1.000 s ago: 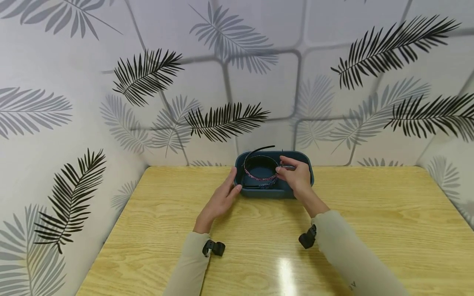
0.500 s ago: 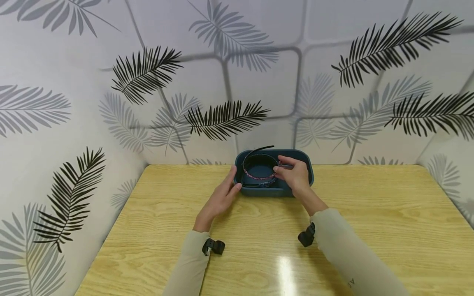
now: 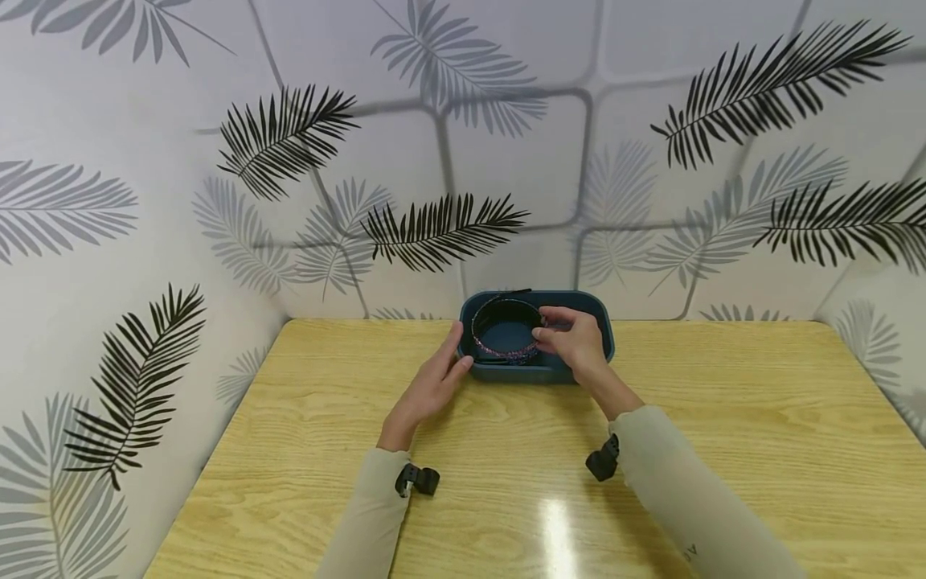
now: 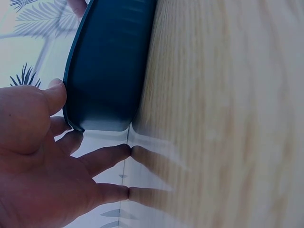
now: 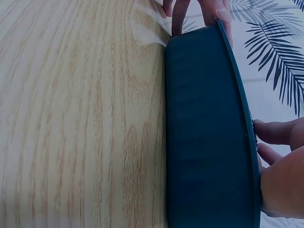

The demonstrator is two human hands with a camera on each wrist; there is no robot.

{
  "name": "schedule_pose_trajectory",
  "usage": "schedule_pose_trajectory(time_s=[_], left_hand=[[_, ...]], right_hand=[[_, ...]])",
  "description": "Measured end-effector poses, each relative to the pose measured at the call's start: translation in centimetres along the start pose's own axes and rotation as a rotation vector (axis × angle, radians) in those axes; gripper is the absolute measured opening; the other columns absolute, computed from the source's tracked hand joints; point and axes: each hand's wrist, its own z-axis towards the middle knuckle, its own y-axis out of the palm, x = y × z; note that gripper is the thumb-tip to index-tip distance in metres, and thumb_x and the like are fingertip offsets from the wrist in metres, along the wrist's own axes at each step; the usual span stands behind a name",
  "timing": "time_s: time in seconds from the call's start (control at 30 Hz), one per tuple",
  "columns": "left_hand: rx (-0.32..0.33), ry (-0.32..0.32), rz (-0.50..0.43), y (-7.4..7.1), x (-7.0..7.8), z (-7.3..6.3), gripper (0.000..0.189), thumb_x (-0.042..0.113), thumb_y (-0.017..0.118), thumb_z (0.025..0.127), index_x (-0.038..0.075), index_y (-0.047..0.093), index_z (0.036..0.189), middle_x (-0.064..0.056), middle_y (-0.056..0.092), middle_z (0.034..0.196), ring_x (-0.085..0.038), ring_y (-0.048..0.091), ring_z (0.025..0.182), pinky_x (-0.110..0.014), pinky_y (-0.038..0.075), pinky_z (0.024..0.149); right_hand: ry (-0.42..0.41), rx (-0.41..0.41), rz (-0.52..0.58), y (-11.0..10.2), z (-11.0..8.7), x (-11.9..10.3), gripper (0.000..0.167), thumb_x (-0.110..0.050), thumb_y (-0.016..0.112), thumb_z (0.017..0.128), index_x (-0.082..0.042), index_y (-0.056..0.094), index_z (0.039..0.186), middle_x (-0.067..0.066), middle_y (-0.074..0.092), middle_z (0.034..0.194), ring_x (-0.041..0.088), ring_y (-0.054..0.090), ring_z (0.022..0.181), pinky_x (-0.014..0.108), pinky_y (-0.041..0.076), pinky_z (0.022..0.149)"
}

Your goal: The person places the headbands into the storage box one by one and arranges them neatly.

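A dark blue oblong bin [image 3: 557,375] stands on the table against the wall. Inside lies a thin headband with pinkish glitter [image 3: 486,347], and my right hand [image 3: 579,346] pinches its right side between thumb and fingers. Under its front curve shows a second headband, sparkly dark blue [image 3: 518,359]. My left hand [image 3: 432,382] steadies the bin's left front corner. In the left wrist view, its thumb [image 4: 56,96] touches the bin's rim, while the lower fingers [image 4: 107,157] spread loosely with their tips on the table. The right wrist view shows the headband mostly hidden behind the bin's wall.
The pale wood table [image 3: 304,418] reaches the wall [image 3: 405,161], which has a printed leaf pattern. Each sleeve carries a small black wrist camera, a left camera [image 3: 427,482] and a right camera [image 3: 602,460].
My right hand has lowered the glittery headband deeper into the bin, and its black upper end has dropped to the back rim. The left hand stays at the bin's corner.
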Motion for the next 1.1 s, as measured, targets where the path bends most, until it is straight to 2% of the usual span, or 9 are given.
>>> schedule_pose_trajectory(time_s=[0.13,0.23,0.43,0.6,0.9,1.1], left_hand=[[0.002,0.005,-0.009,0.02,-0.06,0.00,0.065,0.019,0.043,0.113,0.000,0.009,0.164,-0.016,0.010,0.171,-0.028,0.014,0.156,-0.048,0.018,0.124],[0.006,0.005,-0.013,-0.07,-0.02,-0.06,0.065,0.019,0.044,0.112,0.001,0.009,0.164,-0.015,0.010,0.171,-0.028,0.014,0.156,-0.049,0.019,0.123],[0.003,-0.005,-0.004,-0.05,-0.05,-0.10,0.066,0.018,0.045,0.112,0.001,0.009,0.164,-0.016,0.011,0.170,-0.028,0.016,0.156,-0.048,0.020,0.123],[0.010,0.005,-0.011,-0.03,-0.04,-0.14,0.066,0.018,0.045,0.112,0.000,0.010,0.164,-0.018,0.011,0.170,-0.029,0.015,0.156,-0.049,0.019,0.123],[0.003,-0.016,-0.012,-0.02,0.02,-0.10,0.065,0.020,0.044,0.112,0.002,0.009,0.164,-0.016,0.011,0.171,-0.026,0.012,0.156,-0.045,0.017,0.124],[0.003,-0.012,-0.015,-0.03,0.02,-0.11,0.065,0.019,0.044,0.112,0.002,0.009,0.165,-0.016,0.011,0.171,-0.027,0.013,0.156,-0.047,0.017,0.124]], right_hand=[[-0.015,-0.009,-0.044,0.09,-0.04,-0.07,0.046,0.002,0.067,0.098,0.003,0.058,0.143,0.026,0.055,0.138,0.032,0.070,0.110,0.035,0.060,0.085],[-0.030,-0.012,-0.078,0.26,-0.06,-0.15,0.046,0.001,0.067,0.098,0.004,0.058,0.142,0.025,0.056,0.138,0.036,0.069,0.112,0.036,0.060,0.085],[-0.057,0.006,-0.181,0.49,-0.19,-0.16,0.046,0.002,0.069,0.096,0.003,0.060,0.141,0.027,0.063,0.126,0.033,0.073,0.101,0.042,0.060,0.084],[-0.064,0.018,-0.244,0.49,-0.29,-0.17,0.046,0.001,0.071,0.095,0.002,0.061,0.140,0.028,0.067,0.116,0.032,0.075,0.092,0.040,0.061,0.079],[-0.046,0.022,-0.307,0.39,0.16,0.15,0.046,-0.001,0.073,0.094,0.001,0.062,0.139,0.028,0.069,0.115,0.024,0.077,0.080,0.040,0.061,0.079],[-0.037,0.002,-0.315,0.28,0.36,0.14,0.048,-0.003,0.072,0.096,0.001,0.060,0.142,0.027,0.067,0.121,0.024,0.077,0.083,0.042,0.060,0.082]])
